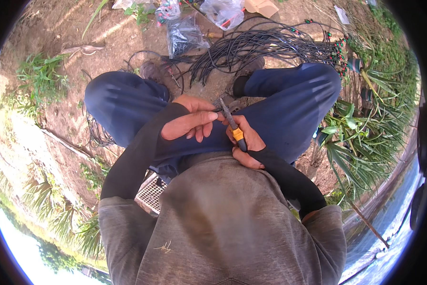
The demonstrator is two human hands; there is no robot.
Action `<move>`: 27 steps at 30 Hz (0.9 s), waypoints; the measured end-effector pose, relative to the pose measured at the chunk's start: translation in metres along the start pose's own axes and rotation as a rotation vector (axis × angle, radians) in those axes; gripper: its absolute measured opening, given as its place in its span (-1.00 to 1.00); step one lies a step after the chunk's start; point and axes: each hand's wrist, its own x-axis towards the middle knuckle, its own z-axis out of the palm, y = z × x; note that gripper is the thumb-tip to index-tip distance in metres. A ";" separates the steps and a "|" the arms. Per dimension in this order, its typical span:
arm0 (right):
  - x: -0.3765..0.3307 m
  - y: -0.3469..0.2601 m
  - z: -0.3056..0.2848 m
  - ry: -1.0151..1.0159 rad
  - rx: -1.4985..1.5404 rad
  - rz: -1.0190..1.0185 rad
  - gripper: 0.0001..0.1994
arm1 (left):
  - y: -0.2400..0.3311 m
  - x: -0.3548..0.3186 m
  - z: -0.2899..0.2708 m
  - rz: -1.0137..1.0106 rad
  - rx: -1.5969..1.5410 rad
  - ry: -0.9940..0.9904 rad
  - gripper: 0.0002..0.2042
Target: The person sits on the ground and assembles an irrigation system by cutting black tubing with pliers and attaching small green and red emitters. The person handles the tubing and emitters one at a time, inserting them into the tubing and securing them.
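My left hand (pixel 190 121) is in front of my lap, thumb and forefinger pinched together at the tool's metal end. A small dark piece (pixel 218 104) shows at its fingertips, too small to name. My right hand (pixel 249 137) is wrapped round a hand tool (pixel 237 133) with a long grey metal part and a yellow-and-black handle. The tool slants up and left, its far end beside the left fingertips. Whether it is a knife or pliers I cannot tell.
Beyond my feet lies a tangled heap of thin black tubing (pixel 251 45), with small red and green fittings (pixel 339 50) at its right end. Clear plastic bags (pixel 182 38) lie behind it. Potted spiky plants (pixel 361 147) stand to the right. A white crate-like seat (pixel 151 194) shows beneath me.
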 end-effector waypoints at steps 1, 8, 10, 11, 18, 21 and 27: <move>0.000 0.002 0.000 0.010 -0.046 -0.032 -0.36 | 0.002 -0.002 0.002 0.006 0.088 0.038 -0.73; 0.001 -0.007 0.001 -0.031 -0.101 -0.008 -0.37 | -0.020 -0.004 0.012 0.637 0.905 0.406 -0.91; 0.002 -0.015 -0.002 -0.076 -0.119 0.035 -0.37 | -0.027 -0.003 0.013 0.743 1.035 0.510 -0.95; 0.001 -0.017 -0.003 -0.090 -0.124 0.052 -0.37 | -0.029 -0.003 0.015 0.793 1.099 0.564 -0.95; 0.004 -0.011 0.001 -0.083 0.081 0.145 -0.34 | -0.040 0.015 0.017 0.911 1.482 0.730 -0.79; 0.005 -0.014 -0.004 -0.107 0.226 0.184 -0.33 | -0.040 0.022 0.011 0.938 1.532 0.746 -0.73; 0.002 -0.013 -0.010 -0.103 0.559 0.170 -0.33 | -0.044 0.036 0.013 0.867 1.250 0.766 -0.72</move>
